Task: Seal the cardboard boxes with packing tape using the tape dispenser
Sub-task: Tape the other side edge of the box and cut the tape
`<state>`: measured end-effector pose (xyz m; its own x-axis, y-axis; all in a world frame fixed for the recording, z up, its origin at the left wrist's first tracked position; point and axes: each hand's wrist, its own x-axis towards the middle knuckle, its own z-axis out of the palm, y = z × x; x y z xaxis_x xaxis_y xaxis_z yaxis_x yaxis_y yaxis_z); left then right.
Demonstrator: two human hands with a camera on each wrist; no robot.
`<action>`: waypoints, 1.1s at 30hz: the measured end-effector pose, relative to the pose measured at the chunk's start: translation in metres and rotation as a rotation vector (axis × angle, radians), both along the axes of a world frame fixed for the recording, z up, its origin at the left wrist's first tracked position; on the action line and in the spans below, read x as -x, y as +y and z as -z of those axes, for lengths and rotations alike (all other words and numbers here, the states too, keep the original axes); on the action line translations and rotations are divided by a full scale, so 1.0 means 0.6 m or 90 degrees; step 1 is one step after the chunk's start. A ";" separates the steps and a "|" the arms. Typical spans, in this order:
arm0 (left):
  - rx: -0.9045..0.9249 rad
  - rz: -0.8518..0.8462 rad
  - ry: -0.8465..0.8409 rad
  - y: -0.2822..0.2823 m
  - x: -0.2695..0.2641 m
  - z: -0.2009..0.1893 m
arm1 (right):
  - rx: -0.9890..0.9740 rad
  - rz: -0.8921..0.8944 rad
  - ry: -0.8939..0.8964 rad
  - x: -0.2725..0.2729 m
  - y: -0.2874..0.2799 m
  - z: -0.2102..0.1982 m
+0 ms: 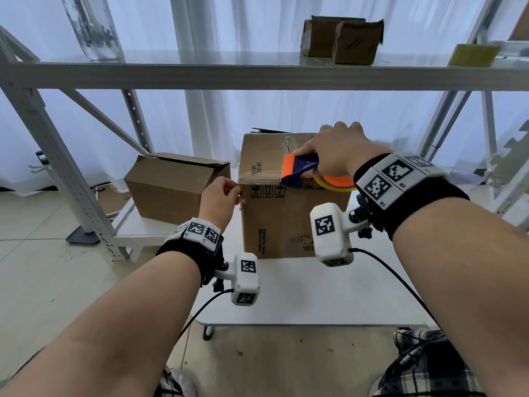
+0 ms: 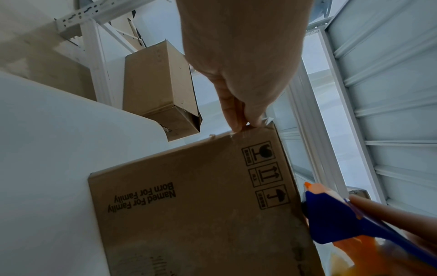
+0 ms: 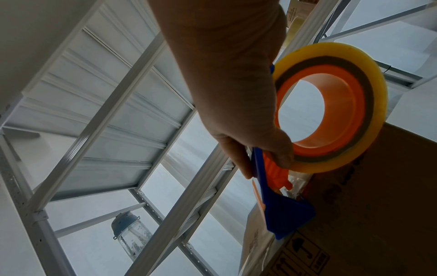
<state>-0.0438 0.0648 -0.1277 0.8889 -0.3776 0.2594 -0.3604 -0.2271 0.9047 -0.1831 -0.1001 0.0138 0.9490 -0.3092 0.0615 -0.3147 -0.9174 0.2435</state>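
Observation:
A tall cardboard box stands on a white table. My right hand grips a blue and orange tape dispenser with a yellowish tape roll, its head at the box's top front edge. Clear tape runs along that edge to the left corner. My left hand pinches the tape end at that upper left corner.
A second cardboard box lies on its side to the left. Metal shelving crosses overhead, carrying two small boxes and a glass jar. Cables hang from both wrist cameras.

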 end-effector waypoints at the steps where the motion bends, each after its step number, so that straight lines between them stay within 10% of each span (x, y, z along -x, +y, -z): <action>1: -0.009 -0.006 -0.013 0.000 0.001 0.000 | 0.000 0.001 -0.001 -0.001 -0.001 0.000; 33: -0.008 0.025 0.008 -0.013 -0.021 0.048 | -0.005 0.002 0.001 -0.006 -0.003 -0.002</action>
<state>-0.0312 0.0568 -0.1566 0.8769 -0.4149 0.2426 -0.3573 -0.2252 0.9064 -0.1796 -0.1020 0.0151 0.9482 -0.3123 0.0579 -0.3170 -0.9184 0.2367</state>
